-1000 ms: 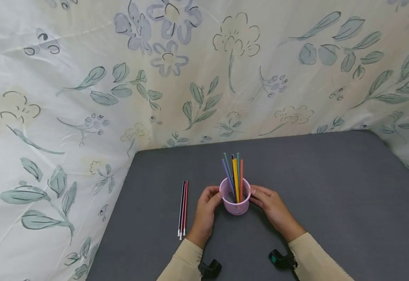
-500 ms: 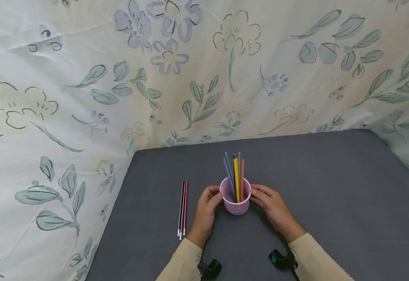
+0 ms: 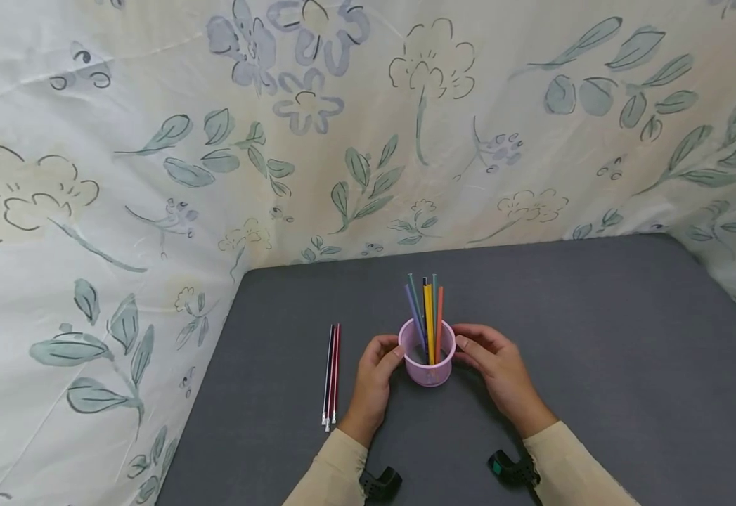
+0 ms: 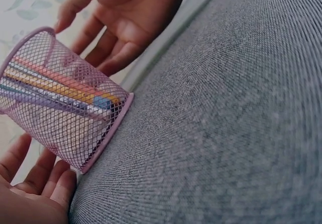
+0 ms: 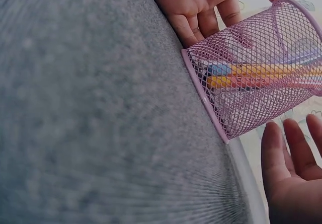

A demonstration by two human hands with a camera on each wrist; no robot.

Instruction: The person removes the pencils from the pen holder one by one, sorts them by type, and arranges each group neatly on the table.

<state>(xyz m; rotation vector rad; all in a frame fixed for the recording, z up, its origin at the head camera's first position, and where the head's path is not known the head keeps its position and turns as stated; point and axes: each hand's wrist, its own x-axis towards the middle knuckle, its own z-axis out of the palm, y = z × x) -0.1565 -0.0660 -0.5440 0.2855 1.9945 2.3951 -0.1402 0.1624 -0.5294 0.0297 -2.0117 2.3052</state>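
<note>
A pink mesh pencil cup (image 3: 429, 374) stands upright on the grey table, holding several pencils (image 3: 429, 323) in purple, green, yellow, orange and dark colours. My left hand (image 3: 374, 383) holds the cup's left side, thumb at the rim and fingers curving round the mesh. On the opposite side, my right hand (image 3: 500, 372) has its thumb and fingertips close to the rim. The right wrist view shows these right fingers (image 5: 274, 148) relaxed and spread beside the mesh. Through the mesh, pencil ends (image 4: 103, 102) are visible near the cup's base.
Several dark and red pencils (image 3: 331, 376) with silvery ends lie side by side to the left of the cup. A grey cloth (image 3: 583, 323) covers the table. Behind and to the left hangs a floral curtain (image 3: 304, 190). Black wrist cameras (image 3: 512, 469) sit below both hands.
My right hand has shifted slightly, its fingers loosening from the cup's right side. My left hand stays at the cup. The whole head view has drifted a little.
</note>
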